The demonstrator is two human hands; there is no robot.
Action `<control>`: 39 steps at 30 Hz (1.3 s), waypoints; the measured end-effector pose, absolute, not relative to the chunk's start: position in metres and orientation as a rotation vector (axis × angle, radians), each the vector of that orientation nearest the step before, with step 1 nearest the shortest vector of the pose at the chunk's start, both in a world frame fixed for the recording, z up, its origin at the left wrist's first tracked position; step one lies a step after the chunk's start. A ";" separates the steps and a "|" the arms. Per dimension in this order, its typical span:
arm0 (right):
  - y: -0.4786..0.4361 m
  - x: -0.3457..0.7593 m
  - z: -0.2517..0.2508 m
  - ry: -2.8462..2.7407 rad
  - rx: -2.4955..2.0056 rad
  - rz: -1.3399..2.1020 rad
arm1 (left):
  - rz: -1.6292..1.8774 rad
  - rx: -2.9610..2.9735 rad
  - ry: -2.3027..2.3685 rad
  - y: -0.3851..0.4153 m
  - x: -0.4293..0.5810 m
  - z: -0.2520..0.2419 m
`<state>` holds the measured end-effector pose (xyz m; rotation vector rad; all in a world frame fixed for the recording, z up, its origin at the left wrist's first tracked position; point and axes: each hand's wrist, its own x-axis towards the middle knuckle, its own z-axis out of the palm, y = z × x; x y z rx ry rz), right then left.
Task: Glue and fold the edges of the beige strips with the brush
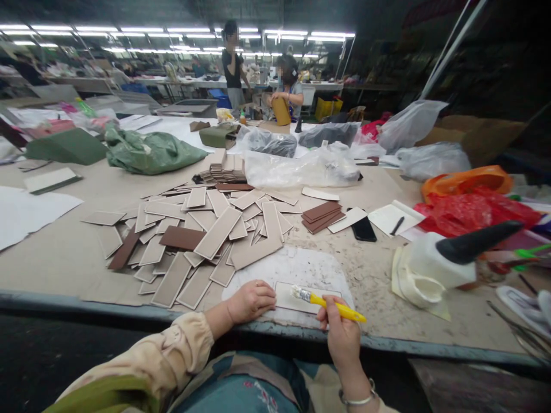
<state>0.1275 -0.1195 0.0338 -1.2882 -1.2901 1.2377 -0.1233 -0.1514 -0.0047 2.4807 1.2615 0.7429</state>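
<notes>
My right hand (340,330) is closed round the yellow handle of a paintbrush (333,307). The brush's whitish bristles point left and sit over a pale rectangular panel (286,300) with a thin dark outline. At the left end of that panel, my left hand (253,299) has its fingers curled together against the edge. Beneath the panel lies a stained white sheet (318,264) by the table's front edge. To the left spreads a loose heap of beige rectangular panels (217,234) with light borders, some showing brown faces.
Brown strips (322,217), a black phone (364,229) and a notepad (390,217) with a pen lie beyond my right hand. A white container (451,261) with a black spout stands at right. Plastic bags (297,166) line the back; two people are beyond.
</notes>
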 end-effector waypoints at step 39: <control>-0.103 0.196 0.018 -1.736 -1.616 0.165 | 0.862 2.540 1.181 -0.146 -0.122 0.004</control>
